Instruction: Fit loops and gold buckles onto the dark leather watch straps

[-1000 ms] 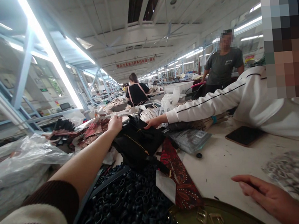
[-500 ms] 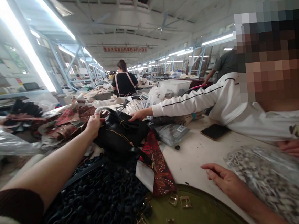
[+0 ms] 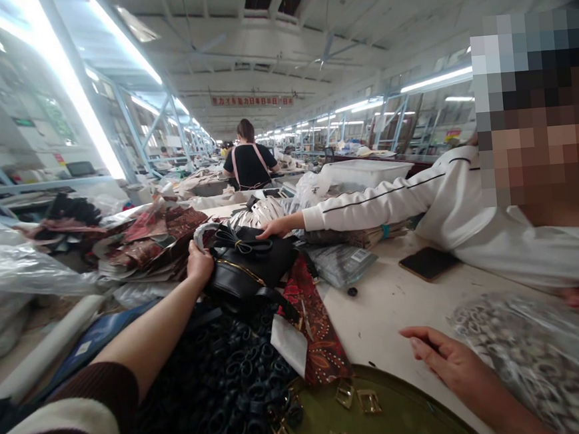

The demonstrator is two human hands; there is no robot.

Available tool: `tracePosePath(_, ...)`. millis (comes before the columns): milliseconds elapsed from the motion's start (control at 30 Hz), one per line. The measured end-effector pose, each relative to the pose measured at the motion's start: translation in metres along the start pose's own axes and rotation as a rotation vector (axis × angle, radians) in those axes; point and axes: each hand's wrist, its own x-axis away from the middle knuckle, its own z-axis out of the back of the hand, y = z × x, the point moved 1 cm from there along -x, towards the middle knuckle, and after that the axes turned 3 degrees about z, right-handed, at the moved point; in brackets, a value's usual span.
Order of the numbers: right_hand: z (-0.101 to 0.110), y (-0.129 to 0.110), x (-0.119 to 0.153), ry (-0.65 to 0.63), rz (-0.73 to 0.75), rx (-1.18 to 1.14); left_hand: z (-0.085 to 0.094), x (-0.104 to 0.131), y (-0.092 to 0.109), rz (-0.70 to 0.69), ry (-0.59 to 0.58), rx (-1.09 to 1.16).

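Note:
My left hand [image 3: 200, 264] reaches forward and is closed on the left end of a black bag [image 3: 241, 271] with a gold zip. A pale wrapped loop [image 3: 207, 234] rises beside my fingers, some of which are hidden behind the bag. A co-worker's hand [image 3: 275, 227] touches the bag's top from the right, near a bundle of thin black straps [image 3: 244, 240]. My right hand [image 3: 438, 356] hovers over the pale tabletop [image 3: 376, 304], fingers partly curled and slightly apart, holding nothing. Red patterned cloth [image 3: 323, 335] lies just right of the bag.
Black loops [image 3: 223, 389] are heaped below the bag. A green round tray [image 3: 385, 417] holds several gold buckles [image 3: 369, 401]. A phone [image 3: 429, 263], a grey plastic packet [image 3: 343, 263] and a bag of beige loops [image 3: 531, 352] lie right. Material scraps [image 3: 155, 237] are piled left.
The view has shifted, so everything sits slightly right and lower. My left hand has slid down from the loop to the bag's side. The right hand stays about where it was.

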Motion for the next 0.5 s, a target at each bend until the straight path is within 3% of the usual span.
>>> tracePosePath(233,0.000,0.001,-0.004,-0.019,0.006,0.052,-0.002,0.003,-0.004,-0.008,0.025,-0.207)
tracePosePath(333,0.000,0.004,-0.005,-0.011,0.001,0.064,-0.001,0.011,0.002,-0.127,0.062,-0.285)
tracePosePath(500,0.000,0.009,-0.005,-0.017,0.000,0.079,0.005,0.025,0.019,-0.445,0.058,-0.371)
